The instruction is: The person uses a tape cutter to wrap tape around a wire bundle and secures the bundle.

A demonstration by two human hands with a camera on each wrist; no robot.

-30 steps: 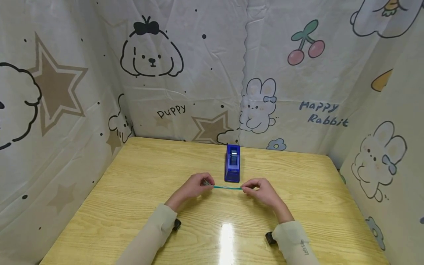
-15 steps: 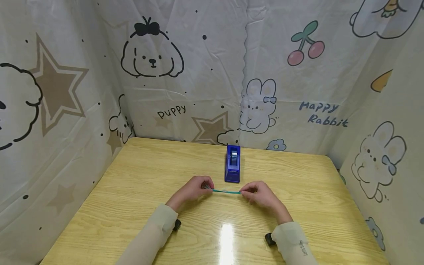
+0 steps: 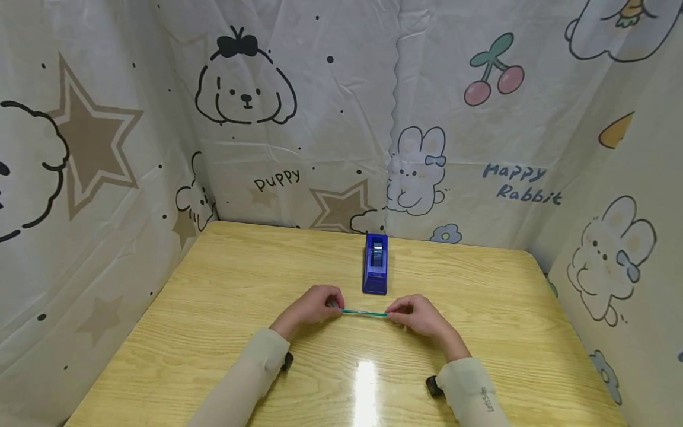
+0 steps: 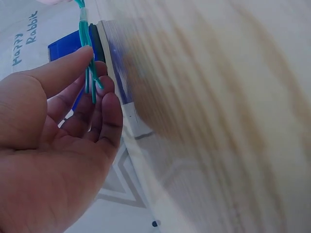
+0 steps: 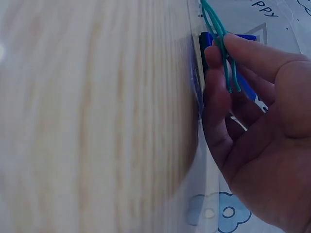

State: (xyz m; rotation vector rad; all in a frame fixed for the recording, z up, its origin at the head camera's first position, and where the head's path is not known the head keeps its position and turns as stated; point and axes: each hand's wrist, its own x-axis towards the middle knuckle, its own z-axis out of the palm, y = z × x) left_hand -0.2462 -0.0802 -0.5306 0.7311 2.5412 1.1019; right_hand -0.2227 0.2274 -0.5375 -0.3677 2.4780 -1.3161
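Between my two hands, thin green wires (image 3: pixel 364 312) stretch side to side, just above the table in front of the tape dispenser. My left hand (image 3: pixel 315 305) pinches one end between thumb and fingers; several loose wire tips stick out past the fingertips in the left wrist view. A clear band that looks like tape (image 4: pixel 83 13) wraps the wires near the top of that view. At the other end, my right hand (image 3: pixel 421 315) pinches the wires, with tips hanging below the thumb in the right wrist view. The blue tape dispenser (image 3: pixel 375 279) holds a roll of clear tape.
The wooden table (image 3: pixel 256 255) ends at a printed cloth (image 3: pixel 341 118) that hangs behind it and on both sides. Dark devices (image 3: pixel 434 386) sit under both cuffs. Light glares off the table's front middle.
Both hands have come slightly nearer to me with the wires pulled between them, farther from the tape dispenser. Both grips stay the same, and the dispenser has not moved.
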